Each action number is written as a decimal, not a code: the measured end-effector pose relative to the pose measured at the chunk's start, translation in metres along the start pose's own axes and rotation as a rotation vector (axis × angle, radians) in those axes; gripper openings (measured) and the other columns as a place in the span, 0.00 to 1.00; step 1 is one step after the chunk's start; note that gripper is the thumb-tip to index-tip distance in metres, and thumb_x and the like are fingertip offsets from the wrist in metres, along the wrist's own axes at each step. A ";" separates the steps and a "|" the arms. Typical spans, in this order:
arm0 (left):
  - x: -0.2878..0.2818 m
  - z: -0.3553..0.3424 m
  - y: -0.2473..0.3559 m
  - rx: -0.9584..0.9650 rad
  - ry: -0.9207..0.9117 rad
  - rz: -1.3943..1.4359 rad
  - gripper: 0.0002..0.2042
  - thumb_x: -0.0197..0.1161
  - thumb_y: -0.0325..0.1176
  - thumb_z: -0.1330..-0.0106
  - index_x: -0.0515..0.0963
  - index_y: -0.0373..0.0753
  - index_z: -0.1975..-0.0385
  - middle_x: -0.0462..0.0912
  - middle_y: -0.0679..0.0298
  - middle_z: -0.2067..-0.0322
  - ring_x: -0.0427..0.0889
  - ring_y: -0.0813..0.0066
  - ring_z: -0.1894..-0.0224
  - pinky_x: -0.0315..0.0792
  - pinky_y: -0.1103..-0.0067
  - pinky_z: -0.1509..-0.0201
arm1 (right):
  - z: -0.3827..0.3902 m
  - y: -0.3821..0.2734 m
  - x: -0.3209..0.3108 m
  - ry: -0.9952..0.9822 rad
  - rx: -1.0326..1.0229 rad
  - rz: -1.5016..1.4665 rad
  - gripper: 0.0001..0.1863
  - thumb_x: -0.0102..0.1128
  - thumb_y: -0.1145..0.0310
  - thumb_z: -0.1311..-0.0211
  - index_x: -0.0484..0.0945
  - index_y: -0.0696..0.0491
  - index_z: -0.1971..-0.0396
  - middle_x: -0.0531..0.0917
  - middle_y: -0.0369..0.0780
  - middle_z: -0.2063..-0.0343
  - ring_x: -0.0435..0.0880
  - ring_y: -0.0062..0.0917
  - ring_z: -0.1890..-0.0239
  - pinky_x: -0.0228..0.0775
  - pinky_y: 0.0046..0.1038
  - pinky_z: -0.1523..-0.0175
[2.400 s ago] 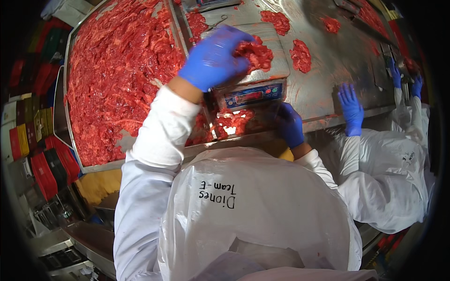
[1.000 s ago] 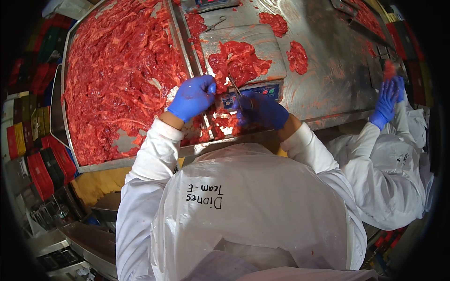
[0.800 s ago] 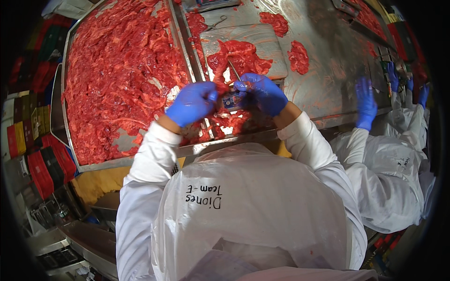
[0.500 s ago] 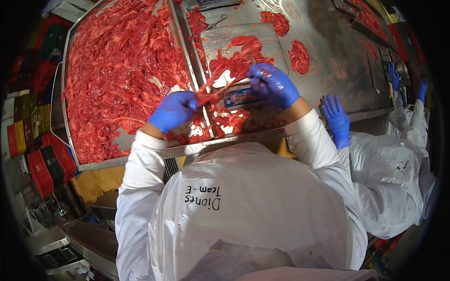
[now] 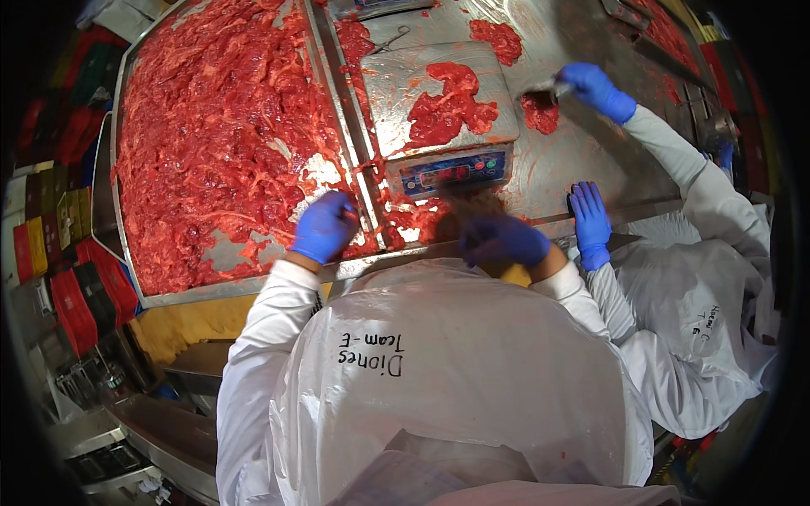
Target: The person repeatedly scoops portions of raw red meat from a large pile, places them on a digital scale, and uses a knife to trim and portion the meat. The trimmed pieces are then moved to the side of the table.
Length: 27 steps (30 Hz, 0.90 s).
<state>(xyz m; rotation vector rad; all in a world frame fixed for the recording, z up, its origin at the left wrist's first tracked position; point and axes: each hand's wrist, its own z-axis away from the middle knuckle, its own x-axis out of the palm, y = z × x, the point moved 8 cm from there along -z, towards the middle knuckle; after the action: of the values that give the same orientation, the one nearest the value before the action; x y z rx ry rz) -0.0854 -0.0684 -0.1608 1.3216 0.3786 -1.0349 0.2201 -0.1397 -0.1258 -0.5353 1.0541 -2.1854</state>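
Observation:
My blue-gloved left hand (image 5: pixel 325 226) is closed at the near right corner of a large metal tray (image 5: pixel 211 291) of raw red meat (image 5: pixel 219 126); its fingertips are hidden. My right hand (image 5: pixel 506 240), also blue-gloved, is smeared by motion over the table's near edge. Its fingers look curled, and a dark blurred thing reaches up from them, too unclear to name. Beyond it stands a metal scale (image 5: pixel 384 101) with a blue front panel. A piece of raw meat (image 5: pixel 451 105) lies on the scale's plate, with neither hand touching it.
Scissors-like metal tool (image 5: pixel 392 38) lies behind the scale. A meat pile (image 5: pixel 496 40) sits at its back right. At right, a co-worker's gloved hand (image 5: pixel 599 88) holds a metal tool over another pile (image 5: pixel 540 116); their other hand (image 5: pixel 591 223) rests at the table edge.
My right hand has come down and nearer from the scale's front. The strip of meat between my hands is gone from view. A co-worker's hand has reached in with a metal tool.

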 end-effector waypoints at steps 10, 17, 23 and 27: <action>-0.030 -0.060 0.093 0.309 0.212 -0.539 0.18 0.72 0.38 0.42 0.84 0.41 0.52 0.77 0.54 0.38 0.72 0.42 0.33 0.69 0.61 0.29 | -0.032 -0.054 -0.038 0.183 -0.306 0.127 0.18 0.65 0.54 0.30 0.80 0.57 0.60 0.85 0.37 0.64 0.82 0.22 0.60 0.75 0.26 0.52; -0.072 -0.082 0.116 0.128 -0.095 0.168 0.17 0.73 0.41 0.38 0.82 0.34 0.57 0.83 0.53 0.61 0.82 0.60 0.59 0.75 0.70 0.51 | -0.031 -0.003 -0.084 0.282 -0.317 -0.513 0.16 0.59 0.57 0.26 0.81 0.55 0.56 0.85 0.36 0.64 0.81 0.20 0.62 0.75 0.25 0.54; -0.106 -0.088 0.121 0.144 0.184 -0.053 0.23 0.76 0.46 0.40 0.83 0.35 0.52 0.80 0.56 0.59 0.82 0.62 0.55 0.75 0.70 0.49 | 0.024 0.002 -0.063 0.355 -0.430 -0.072 0.19 0.60 0.53 0.26 0.80 0.55 0.52 0.83 0.35 0.64 0.83 0.23 0.61 0.79 0.29 0.52; -0.105 -0.074 -0.003 -0.193 0.233 0.328 0.19 0.75 0.42 0.42 0.86 0.37 0.55 0.85 0.55 0.57 0.86 0.62 0.56 0.79 0.68 0.48 | 0.055 0.037 -0.086 0.521 -0.445 -0.545 0.27 0.60 0.45 0.27 0.79 0.58 0.53 0.85 0.39 0.64 0.85 0.25 0.62 0.82 0.34 0.50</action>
<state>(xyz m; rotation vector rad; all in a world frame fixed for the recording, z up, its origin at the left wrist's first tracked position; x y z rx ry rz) -0.1199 0.0418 -0.1035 1.2808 0.4090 -0.5582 0.3277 -0.1260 -0.1300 -0.4948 1.8803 -2.6500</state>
